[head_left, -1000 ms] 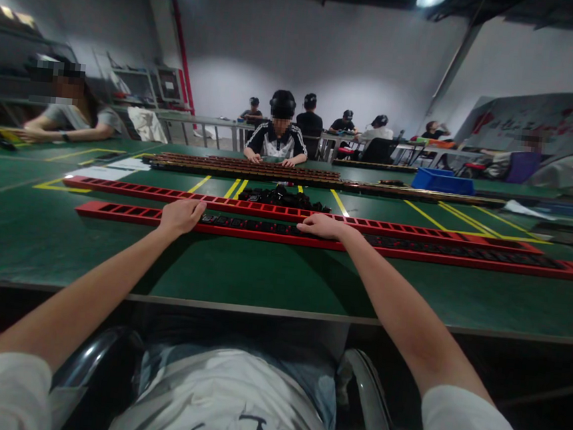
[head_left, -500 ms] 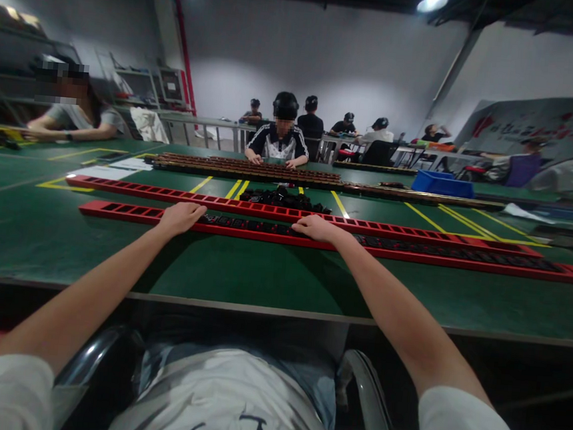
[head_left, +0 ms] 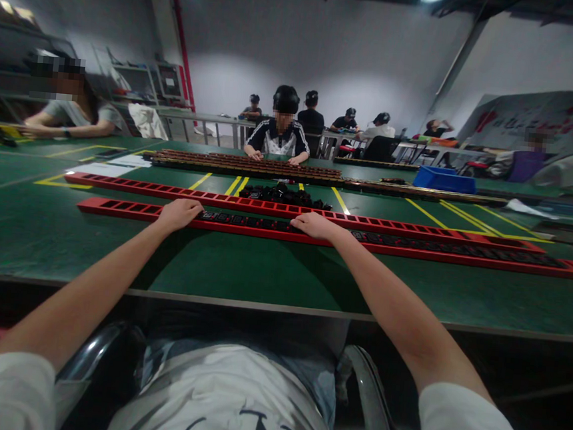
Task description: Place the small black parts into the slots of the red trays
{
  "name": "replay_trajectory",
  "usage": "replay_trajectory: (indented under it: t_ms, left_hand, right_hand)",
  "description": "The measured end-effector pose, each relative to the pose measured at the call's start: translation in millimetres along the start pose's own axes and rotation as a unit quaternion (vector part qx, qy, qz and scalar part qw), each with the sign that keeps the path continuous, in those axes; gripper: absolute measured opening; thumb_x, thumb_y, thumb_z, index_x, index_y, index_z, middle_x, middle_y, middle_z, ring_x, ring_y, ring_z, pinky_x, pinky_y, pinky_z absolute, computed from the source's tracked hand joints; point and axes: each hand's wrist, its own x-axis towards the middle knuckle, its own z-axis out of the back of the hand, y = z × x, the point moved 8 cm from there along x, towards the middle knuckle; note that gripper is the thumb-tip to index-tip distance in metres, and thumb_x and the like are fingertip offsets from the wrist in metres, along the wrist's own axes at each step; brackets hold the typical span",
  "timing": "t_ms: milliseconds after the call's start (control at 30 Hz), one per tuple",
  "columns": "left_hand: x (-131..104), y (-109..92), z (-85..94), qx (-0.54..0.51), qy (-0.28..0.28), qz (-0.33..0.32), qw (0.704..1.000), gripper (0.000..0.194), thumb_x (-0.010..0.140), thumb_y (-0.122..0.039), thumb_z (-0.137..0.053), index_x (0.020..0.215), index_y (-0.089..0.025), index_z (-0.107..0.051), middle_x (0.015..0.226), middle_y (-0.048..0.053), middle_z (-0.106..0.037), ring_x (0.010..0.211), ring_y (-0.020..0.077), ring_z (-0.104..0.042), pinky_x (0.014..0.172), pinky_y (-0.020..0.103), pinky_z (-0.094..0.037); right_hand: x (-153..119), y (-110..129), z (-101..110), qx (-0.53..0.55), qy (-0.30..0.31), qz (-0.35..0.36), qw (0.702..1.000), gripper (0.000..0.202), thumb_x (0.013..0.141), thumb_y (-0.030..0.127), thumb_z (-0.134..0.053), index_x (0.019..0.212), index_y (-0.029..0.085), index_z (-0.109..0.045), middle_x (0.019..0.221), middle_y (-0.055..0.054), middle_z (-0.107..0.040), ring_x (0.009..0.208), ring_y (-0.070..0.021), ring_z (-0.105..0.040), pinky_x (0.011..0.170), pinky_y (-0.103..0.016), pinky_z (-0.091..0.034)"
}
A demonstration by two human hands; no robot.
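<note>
A long red strip tray (head_left: 245, 231) with a row of square pockets lies across the green table before me. Small black square parts (head_left: 238, 221) fill its pockets from the middle rightward; pockets at the left end show bare. On the tray, at the left edge of the filled row, rests my left hand (head_left: 180, 214), its fingers curled together. My right hand (head_left: 314, 226) is closed over the filled pockets further right, thumb and fingers drawn together. Whatever the fingertips of either hand hold is hidden. Just behind runs a second red strip tray (head_left: 168, 192) with open pockets.
Behind the trays sits a pile of black parts (head_left: 283, 193). Farther back lie stacked brown strips (head_left: 245, 164), a blue bin (head_left: 444, 181) and white paper (head_left: 102, 169). A co-worker (head_left: 279, 134) sits opposite, another person (head_left: 75, 113) at left. The table edge (head_left: 258, 307) is near me.
The camera view has tilted slightly. Both hands stay at nearly the same places on the tray, and nothing else has clearly moved.
</note>
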Motion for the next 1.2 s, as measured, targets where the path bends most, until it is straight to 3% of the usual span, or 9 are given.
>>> replay_trajectory:
  t_ms: [233, 433, 633, 833, 1200]
  left_hand:
    - [-0.4, -0.5, 0.7, 0.001, 0.007, 0.003, 1.000, 0.047, 0.091, -0.049, -0.034, 0.097, -0.026, -0.075, 0.111, 0.005, -0.074, 0.102, 0.0275, -0.066, 0.073, 0.030, -0.045]
    - [-1.0, -1.7, 1.1, -0.006, 0.009, 0.004, 1.000, 0.047, 0.089, -0.050, -0.035, 0.096, -0.026, -0.076, 0.109, 0.005, -0.074, 0.101, 0.0280, -0.065, 0.073, 0.031, -0.046]
    - [-0.1, -1.6, 0.7, -0.006, 0.008, 0.004, 1.000, 0.047, 0.090, -0.050, -0.035, 0.096, -0.027, -0.075, 0.110, 0.005, -0.074, 0.102, 0.0274, -0.066, 0.075, 0.030, -0.046]
    - [0.7, -1.7, -0.8, -0.004, 0.011, -0.003, 1.000, 0.048, 0.091, -0.049, -0.033, 0.097, -0.027, -0.075, 0.114, 0.005, -0.074, 0.103, 0.0278, -0.066, 0.075, 0.030, -0.046]
    - [0.4, -2.6, -1.4, -0.003, 0.008, -0.003, 1.000, 0.048, 0.092, -0.049, -0.033, 0.098, -0.026, -0.074, 0.111, 0.005, -0.074, 0.102, 0.0269, -0.066, 0.070, 0.028, -0.043]
  right_hand:
    - [-2.2, 3.7, -0.8, -0.013, 0.002, 0.013, 1.000, 0.046, 0.106, 0.037, -0.033, 0.110, 0.014, -0.073, 0.127, -0.013, -0.069, 0.109, -0.0228, -0.066, 0.095, -0.029, -0.047]
    - [-2.0, -3.3, -0.5, 0.011, -0.009, -0.018, 1.000, 0.049, 0.106, 0.045, -0.034, 0.121, 0.016, -0.070, 0.135, -0.013, -0.066, 0.118, -0.0240, -0.063, 0.101, -0.029, -0.045]
    - [4.1, 0.8, -4.4, -0.022, -0.018, -0.003, 1.000, 0.052, 0.104, 0.051, -0.034, 0.109, 0.016, -0.072, 0.121, -0.014, -0.071, 0.103, -0.0244, -0.067, 0.090, -0.029, -0.048]
    - [7.9, 10.5, -5.6, -0.081, -0.040, 0.015, 0.996, 0.052, 0.104, 0.050, -0.034, 0.110, 0.016, -0.072, 0.118, -0.014, -0.072, 0.102, -0.0244, -0.067, 0.084, -0.028, -0.048]
    - [7.3, 9.3, -2.9, -0.099, -0.048, -0.019, 0.994, 0.052, 0.103, 0.053, -0.036, 0.112, 0.017, -0.073, 0.112, -0.013, -0.073, 0.097, -0.0242, -0.068, 0.079, -0.028, -0.048]
